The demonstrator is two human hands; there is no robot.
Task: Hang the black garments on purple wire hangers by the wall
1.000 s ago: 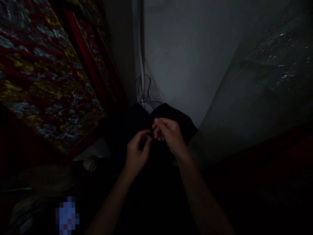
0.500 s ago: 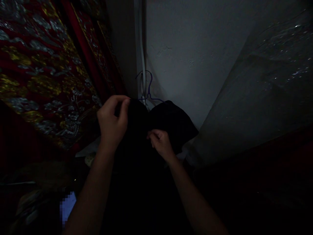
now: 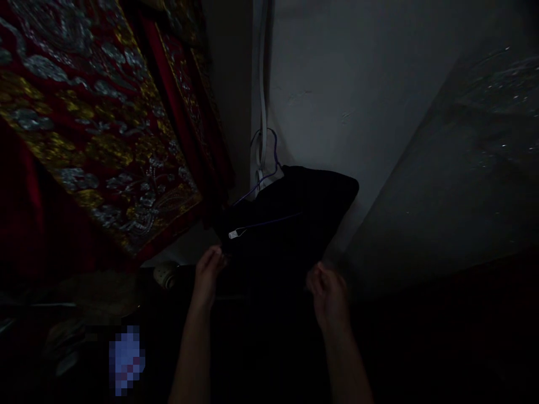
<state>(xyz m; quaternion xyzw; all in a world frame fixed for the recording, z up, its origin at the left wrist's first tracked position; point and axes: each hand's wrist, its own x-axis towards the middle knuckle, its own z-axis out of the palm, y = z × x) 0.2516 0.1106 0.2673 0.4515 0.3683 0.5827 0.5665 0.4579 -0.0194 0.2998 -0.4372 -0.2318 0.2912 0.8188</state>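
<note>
A black garment point(image 3: 295, 196) is hanging askew from a purple hanger point(image 3: 276, 161), its right shoulder draping over one arm, its neck showing a small pale label point(image 3: 233, 234), its lower part fading into darkness. The hanger is tilting, its bare left arm sloping downward, its hook looping around a pale cable point(image 3: 264, 84).

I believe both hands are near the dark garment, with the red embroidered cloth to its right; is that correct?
Not quite: the head view shows the red embroidered cloth left of the dark garment. The left hand and right hand are indeed near the garment.
</note>
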